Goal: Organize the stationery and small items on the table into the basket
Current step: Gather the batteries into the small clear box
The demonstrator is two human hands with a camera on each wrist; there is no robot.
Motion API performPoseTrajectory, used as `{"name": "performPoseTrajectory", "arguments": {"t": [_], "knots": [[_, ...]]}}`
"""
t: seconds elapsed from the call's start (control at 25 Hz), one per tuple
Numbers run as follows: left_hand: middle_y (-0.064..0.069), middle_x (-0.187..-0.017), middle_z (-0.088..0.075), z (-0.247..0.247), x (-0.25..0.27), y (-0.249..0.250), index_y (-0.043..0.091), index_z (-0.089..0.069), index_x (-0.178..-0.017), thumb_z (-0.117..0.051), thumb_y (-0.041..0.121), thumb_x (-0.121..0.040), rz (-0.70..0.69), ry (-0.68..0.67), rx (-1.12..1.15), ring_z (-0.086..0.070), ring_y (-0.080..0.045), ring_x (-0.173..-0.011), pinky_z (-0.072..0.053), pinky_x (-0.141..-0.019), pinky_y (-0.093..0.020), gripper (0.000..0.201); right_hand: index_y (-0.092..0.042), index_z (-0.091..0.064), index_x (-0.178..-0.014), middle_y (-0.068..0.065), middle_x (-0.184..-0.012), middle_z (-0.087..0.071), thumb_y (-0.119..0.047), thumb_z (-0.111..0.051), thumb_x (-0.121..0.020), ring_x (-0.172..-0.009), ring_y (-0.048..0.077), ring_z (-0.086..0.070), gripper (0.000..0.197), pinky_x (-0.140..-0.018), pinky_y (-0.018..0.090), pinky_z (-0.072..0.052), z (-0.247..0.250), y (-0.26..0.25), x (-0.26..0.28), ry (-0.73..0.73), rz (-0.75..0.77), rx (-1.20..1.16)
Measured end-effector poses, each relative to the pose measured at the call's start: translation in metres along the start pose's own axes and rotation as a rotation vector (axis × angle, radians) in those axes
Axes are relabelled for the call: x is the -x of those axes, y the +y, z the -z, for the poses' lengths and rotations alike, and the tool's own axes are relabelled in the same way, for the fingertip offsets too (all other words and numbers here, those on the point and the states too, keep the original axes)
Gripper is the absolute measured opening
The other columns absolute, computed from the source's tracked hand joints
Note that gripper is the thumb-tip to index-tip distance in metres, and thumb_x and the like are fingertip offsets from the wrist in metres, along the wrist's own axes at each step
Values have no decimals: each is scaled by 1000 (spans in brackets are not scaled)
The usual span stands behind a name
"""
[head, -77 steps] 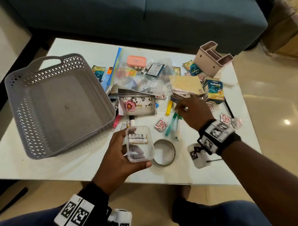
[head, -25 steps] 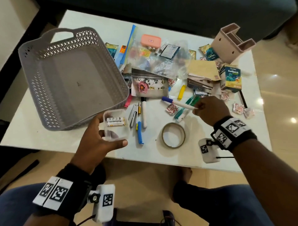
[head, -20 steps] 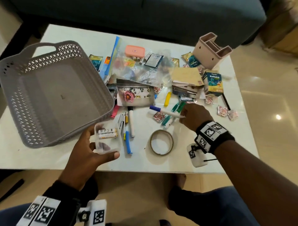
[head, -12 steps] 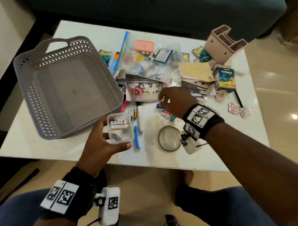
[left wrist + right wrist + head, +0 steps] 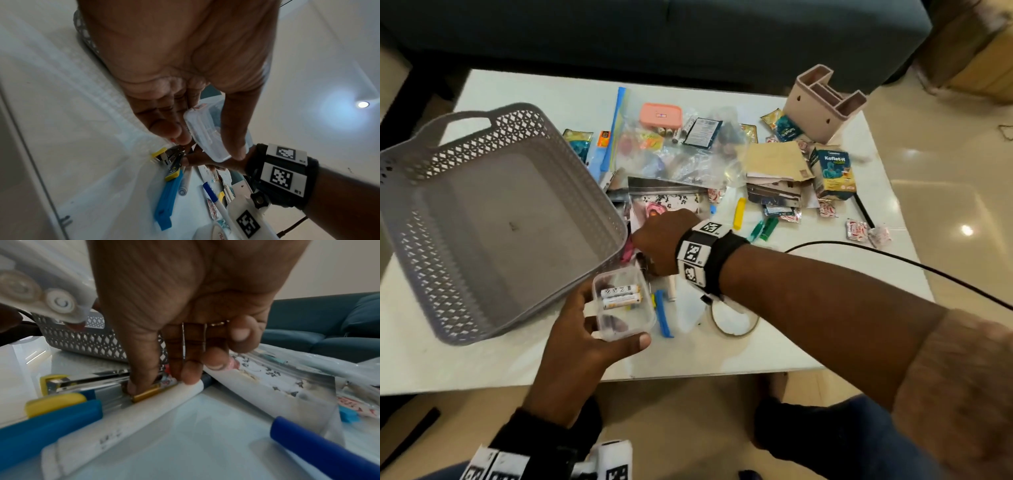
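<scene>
While the grey basket [image 5: 493, 219] at the left of the head view holds nothing that shows, the sorting is judged barely begun: nearly every item remains on the white desk [image 5: 808, 325]. Listed by size: clear zip bag [image 5: 671, 150], upper centre, holding assorted small items too blurred to name; pink organiser [image 5: 822, 102], upper right, lying tipped, compartments apparently unfilled; brown envelopes [image 5: 774, 157] beside a blue medicine box [image 5: 832, 174]; tape ring [image 5: 736, 322], lower centre, partly under the right forearm; clear plastic box [image 5: 625, 303], at the basket's near corner, containing two white batteries [image 5: 621, 296]. Left hand [image 5: 585, 339]: thumb and fingers curled round that box, holding it. Right hand [image 5: 657, 243]: fingers [image 5: 141, 382] lowered between basket and floral pouch [image 5: 667, 202], thumb and forefinger pinching a small gold-ended battery [image 5: 148, 393] that lies against a white marker [image 5: 123, 415], next to a stapler [image 5: 61, 382] and blue clip [image 5: 49, 425]. Outstanding: everything listed.
</scene>
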State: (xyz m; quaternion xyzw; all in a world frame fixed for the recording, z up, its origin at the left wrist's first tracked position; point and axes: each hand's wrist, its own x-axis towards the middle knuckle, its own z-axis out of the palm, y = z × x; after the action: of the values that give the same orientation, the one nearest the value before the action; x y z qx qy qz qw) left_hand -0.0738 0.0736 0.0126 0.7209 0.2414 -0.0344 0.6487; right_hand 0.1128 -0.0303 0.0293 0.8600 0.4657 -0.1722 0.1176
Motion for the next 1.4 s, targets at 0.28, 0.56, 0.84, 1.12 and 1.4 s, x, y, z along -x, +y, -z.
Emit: {"name": "performPoseTrajectory", "arguments": {"t": [0.28,0.56,0.84,1.12,1.4], "knots": [[19,-107,-65,-5,-2,-6,29,-53,-129,-92,5,-55,41,-4,-47,-64,-2,-94,-46,-73,-17,87,-24,-58,-123,2,-110,-67,-38,-71,-82,-101,27,-67,46,-63,32,-43,0,-5,8,-3,39,58],[21,-106,-62,-5,-3,-7,30,-51,-127,-91,8,-54,64,-5,-61,-58,3,-96,-41,-74,-14,86,-26,-58,-129,1,-119,-64,-29,-58,-94,-110,27,-63,36,-71,32,-44,4,-6,5,52,-20,-55],[11,-113,-71,2,-5,-11,34,-55,-127,-98,28,-34,48,-14,-1,-69,-11,-101,-51,-86,-31,102,-17,-59,-129,4,-125,-63,-25,-52,-98,-115,29,-61,33,-83,38,-51,2,-14,4,30,-53,-97],[13,-114,-69,0,-2,-4,33,-54,-127,-90,19,-42,5,-7,60,-69,0,-94,-54,-68,-15,93,-17,-66,-110,5,-95,-64,-27,-59,-88,-93,28,-65,25,-65,30,-47,11,-2,7,57,-168,-294],[10,-116,-69,-12,-9,-9,33,-53,-127,-99,14,-48,-99,-43,-28,-70,-11,-97,-54,-71,-18,92,-21,-61,-84,-4,-80,-62,-29,-58,-88,-73,17,-56,9,-67,31,-48,42,2,72,178,36,-475]]}}
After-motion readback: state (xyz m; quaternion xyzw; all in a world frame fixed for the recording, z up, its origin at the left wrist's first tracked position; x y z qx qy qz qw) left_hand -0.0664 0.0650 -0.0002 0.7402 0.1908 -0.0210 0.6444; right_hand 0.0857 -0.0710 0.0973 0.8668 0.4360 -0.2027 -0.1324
